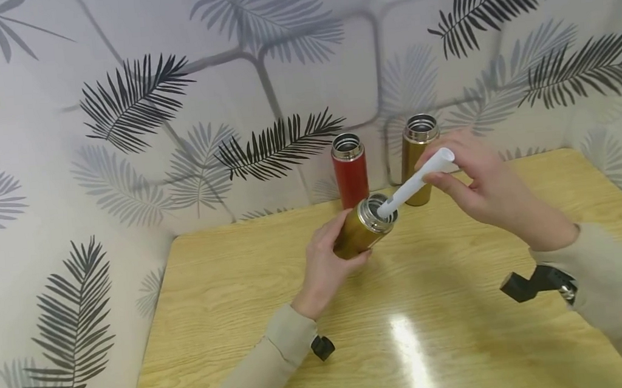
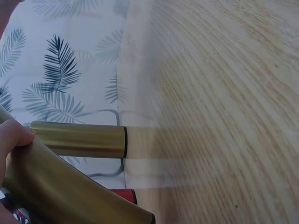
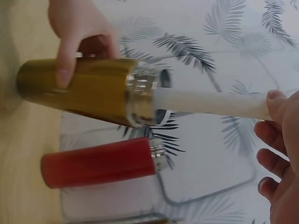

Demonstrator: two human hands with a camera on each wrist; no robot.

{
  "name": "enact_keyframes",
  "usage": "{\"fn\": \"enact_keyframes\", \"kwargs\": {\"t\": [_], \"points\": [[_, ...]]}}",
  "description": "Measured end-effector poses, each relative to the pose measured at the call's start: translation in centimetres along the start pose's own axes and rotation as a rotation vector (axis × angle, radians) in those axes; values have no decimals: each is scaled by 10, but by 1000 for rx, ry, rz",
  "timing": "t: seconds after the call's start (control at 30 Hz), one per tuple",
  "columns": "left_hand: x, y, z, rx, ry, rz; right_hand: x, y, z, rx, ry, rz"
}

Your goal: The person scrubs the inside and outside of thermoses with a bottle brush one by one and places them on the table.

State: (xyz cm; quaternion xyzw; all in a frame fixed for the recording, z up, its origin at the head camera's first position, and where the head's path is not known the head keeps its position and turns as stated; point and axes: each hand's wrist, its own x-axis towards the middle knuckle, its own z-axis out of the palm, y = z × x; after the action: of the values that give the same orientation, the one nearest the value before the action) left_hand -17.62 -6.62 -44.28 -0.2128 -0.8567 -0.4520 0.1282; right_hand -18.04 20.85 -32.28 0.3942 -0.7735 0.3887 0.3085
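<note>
My left hand (image 1: 324,260) grips a gold flask (image 1: 362,228) with a steel mouth, tilted toward the right above the wooden table (image 1: 409,332). In the right wrist view the same gold flask (image 3: 88,88) lies in the left hand (image 3: 79,32), thumb across its body. My right hand (image 1: 486,186) pinches the upper end of a white tube (image 1: 417,184), whose lower end sits inside the flask's open mouth. The white tube (image 3: 210,103) enters the mouth in the right wrist view, with the right hand (image 3: 280,154) on its far end. The left wrist view shows the held gold flask (image 2: 60,191) close up.
A red flask (image 1: 350,171) and a second gold flask (image 1: 417,155), both open-topped, stand upright at the table's back edge against the leaf-patterned wall. The red flask (image 3: 100,163) also shows in the right wrist view, the second gold flask (image 2: 79,139) in the left wrist view.
</note>
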Motion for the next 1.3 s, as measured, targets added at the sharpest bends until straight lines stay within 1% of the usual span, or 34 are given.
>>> {"fn": "enact_keyframes", "kwargs": {"t": [0.23,0.37,0.47,0.53,0.67,0.73,0.83,0.9,0.97,1.03,1.1,1.2,1.3], "points": [[1,6,4,21,-18,47,-16,6,23,46,-55,14],[0,9,5,13,-34,33,-19,9,31,59,-39,-4],[0,9,5,5,-41,19,-20,10,34,95,-15,-4],[1,9,5,8,-40,19,-22,9,33,126,-15,24],[1,10,5,15,-39,22,-24,3,25,161,-37,121],[1,9,5,17,-37,13,-24,-1,22,220,-40,170],[0,6,5,20,-31,1,-23,-4,15,366,-16,210],[0,5,5,26,-27,5,-22,-4,10,456,17,222],[0,4,5,27,-28,12,-21,-4,6,502,52,214],[0,4,5,29,-30,11,-20,-5,2,518,77,213],[-1,3,6,27,-31,3,-19,-5,1,495,87,204],[-2,3,6,26,-28,-15,-20,-4,5,483,72,175],[-3,4,7,23,-24,-12,-21,-2,14,448,36,125]]}}
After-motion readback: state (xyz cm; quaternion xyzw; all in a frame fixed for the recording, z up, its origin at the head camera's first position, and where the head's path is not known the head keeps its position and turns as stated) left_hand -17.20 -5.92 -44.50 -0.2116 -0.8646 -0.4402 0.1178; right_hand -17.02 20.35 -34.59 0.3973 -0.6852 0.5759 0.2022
